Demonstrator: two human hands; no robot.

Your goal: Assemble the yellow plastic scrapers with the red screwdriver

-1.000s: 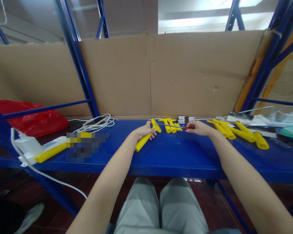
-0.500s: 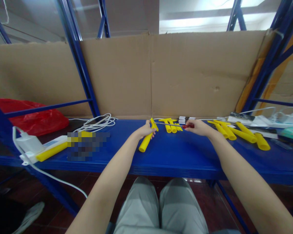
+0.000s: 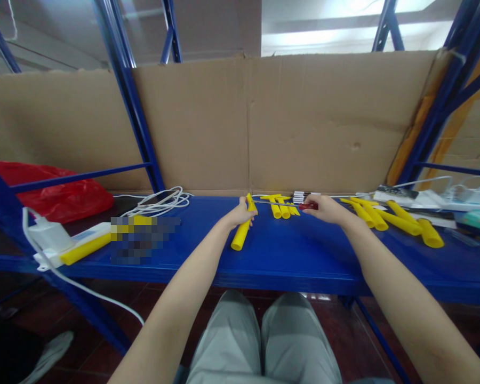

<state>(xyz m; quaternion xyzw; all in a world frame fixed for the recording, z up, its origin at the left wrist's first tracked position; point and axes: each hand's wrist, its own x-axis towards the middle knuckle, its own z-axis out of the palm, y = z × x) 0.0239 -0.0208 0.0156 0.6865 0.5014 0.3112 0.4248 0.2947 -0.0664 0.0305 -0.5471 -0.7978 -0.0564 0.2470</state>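
My left hand (image 3: 243, 212) is closed around the upper part of a yellow handle (image 3: 240, 237), whose round lower end slants down toward me over the blue bench (image 3: 296, 248), a bit left of the middle. I cannot tell whether that end touches the bench top. In my right hand (image 3: 325, 208) I grip the red grip of a screwdriver (image 3: 282, 204), fingers curled around it, and its thin metal shaft lies nearly level, pointing left to the top of the handle. The tip is too small for me to tell whether it sits inside the yellow piece or only against it. Behind the shaft, near the back edge, lie 2 more yellow tubes (image 3: 276, 209) side by side, with some small yellow bits (image 3: 293, 209) just right of them and a stack of black and white strips (image 3: 299, 197) behind. Beyond my right hand, a group of yellow pieces (image 3: 400, 221) lies spread out on the bench. On my left there is a coil of white cord (image 3: 164, 202), a red bag (image 3: 52, 194), and a white power strip (image 3: 80, 237) with 1 yellow tube (image 3: 88, 249) along its near side. A cardboard sheet (image 3: 304, 122) stands along the back.
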